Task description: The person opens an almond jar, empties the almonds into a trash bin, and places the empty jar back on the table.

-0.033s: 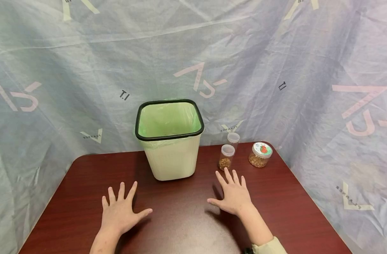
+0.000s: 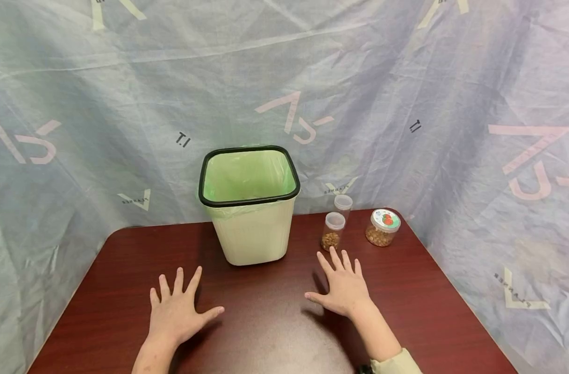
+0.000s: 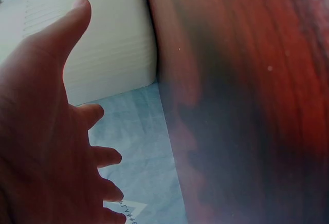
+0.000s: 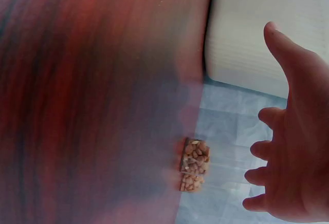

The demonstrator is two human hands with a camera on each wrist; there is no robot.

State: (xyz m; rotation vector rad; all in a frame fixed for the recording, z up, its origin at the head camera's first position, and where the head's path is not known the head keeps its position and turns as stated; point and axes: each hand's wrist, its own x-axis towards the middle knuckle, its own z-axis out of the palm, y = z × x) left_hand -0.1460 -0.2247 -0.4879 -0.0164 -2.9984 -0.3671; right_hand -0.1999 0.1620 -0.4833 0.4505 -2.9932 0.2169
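Observation:
In the head view my left hand (image 2: 174,317) hovers over the left of the table with fingers spread and holds nothing. My right hand (image 2: 345,290), fingers also spread and holding nothing, is over the table on the right. Nearest to its fingertips stands a small clear jar (image 2: 331,240) of brown nut-like pieces with a whitish lid. A second clear jar (image 2: 343,202) stands partly hidden behind it. Farther right is a wider jar (image 2: 379,236) of similar pieces, its lid printed with red fruit. Beyond the hands stands a cream trash bin (image 2: 254,236) with a green liner and black rim.
The dark red wooden table (image 2: 261,332) has rounded far corners. A greyish printed cloth (image 2: 247,67) hangs behind it and along both sides. Both wrist views show the bin's ribbed side, and dark hand shadows fall on the tabletop.

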